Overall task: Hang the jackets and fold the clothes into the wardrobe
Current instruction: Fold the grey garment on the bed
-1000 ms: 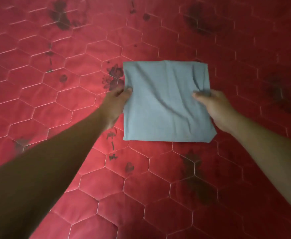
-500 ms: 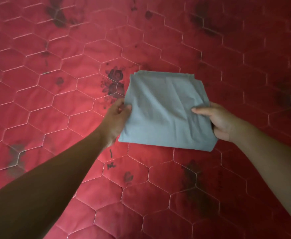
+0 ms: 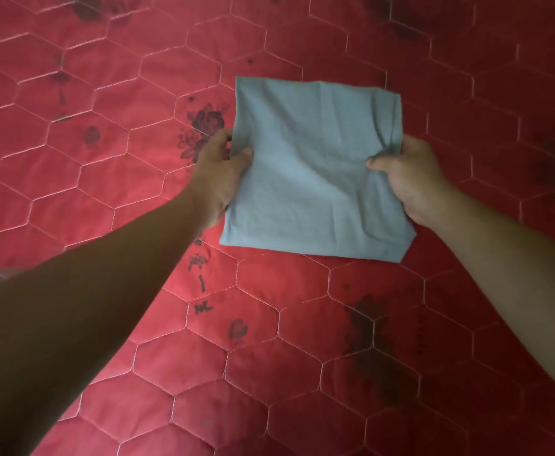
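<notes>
Already folded square, the grey garment (image 3: 315, 166) is held over the red quilt (image 3: 105, 159), its sides pinched in the grip of the left hand (image 3: 218, 179) and right hand (image 3: 411, 179); stowing in the wardrobe is judged outstanding.

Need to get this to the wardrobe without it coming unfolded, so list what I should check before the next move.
1. The left hand grips the folded blue cloth at its left edge: ok.
2. The right hand pinches its right edge: ok.
3. Fold compact, no loose flaps hanging: ok, though creased.
4. Cloth lifted off the red quilted cover: cannot tell.
5. Way to the wardrobe free: cannot tell, it is out of view.
</notes>
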A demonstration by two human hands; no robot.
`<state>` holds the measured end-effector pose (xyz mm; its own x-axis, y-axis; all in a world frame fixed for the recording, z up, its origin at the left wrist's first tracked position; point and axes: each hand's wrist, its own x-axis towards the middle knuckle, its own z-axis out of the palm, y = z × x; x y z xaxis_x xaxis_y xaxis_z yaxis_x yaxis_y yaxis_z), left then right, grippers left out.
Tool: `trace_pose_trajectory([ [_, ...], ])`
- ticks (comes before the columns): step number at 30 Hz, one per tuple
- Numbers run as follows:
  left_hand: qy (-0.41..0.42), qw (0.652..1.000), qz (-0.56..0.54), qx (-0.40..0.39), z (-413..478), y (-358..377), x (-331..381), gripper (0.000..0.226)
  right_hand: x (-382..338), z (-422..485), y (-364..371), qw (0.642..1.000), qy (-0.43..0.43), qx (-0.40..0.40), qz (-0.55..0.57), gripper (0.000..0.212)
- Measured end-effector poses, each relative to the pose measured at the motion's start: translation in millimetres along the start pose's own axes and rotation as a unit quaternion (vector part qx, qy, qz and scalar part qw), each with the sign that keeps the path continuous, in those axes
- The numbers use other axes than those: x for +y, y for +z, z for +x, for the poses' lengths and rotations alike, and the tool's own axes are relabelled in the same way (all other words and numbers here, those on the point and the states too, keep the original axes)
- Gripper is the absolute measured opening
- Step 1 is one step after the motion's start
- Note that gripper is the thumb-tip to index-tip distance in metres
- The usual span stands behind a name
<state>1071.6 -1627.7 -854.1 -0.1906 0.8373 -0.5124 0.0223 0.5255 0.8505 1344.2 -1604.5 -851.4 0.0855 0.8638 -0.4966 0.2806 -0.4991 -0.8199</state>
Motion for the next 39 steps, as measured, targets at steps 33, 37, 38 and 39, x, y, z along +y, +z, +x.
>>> trace_pose_trajectory([
  [33, 0.123, 0.920, 0.368, 0.049, -51, 5, -87, 0.063, 106, -83, 42, 0.862, -0.199, 0.138, -0.445, 0.062],
  [37, 0.094, 0.920, 0.380, 0.013, -106, -7, -101, 0.067, 117, -134, 32, 0.885, -0.183, 0.059, -0.424, 0.063],
  [38, 0.095, 0.916, 0.388, 0.003, -124, -11, -110, 0.068, 123, -149, 28, 0.890, -0.173, 0.033, -0.421, 0.065],
  [39, 0.099, 0.911, 0.401, -0.008, -144, -16, -120, 0.070, 130, -164, 24, 0.892, -0.161, 0.008, -0.423, 0.066],
])
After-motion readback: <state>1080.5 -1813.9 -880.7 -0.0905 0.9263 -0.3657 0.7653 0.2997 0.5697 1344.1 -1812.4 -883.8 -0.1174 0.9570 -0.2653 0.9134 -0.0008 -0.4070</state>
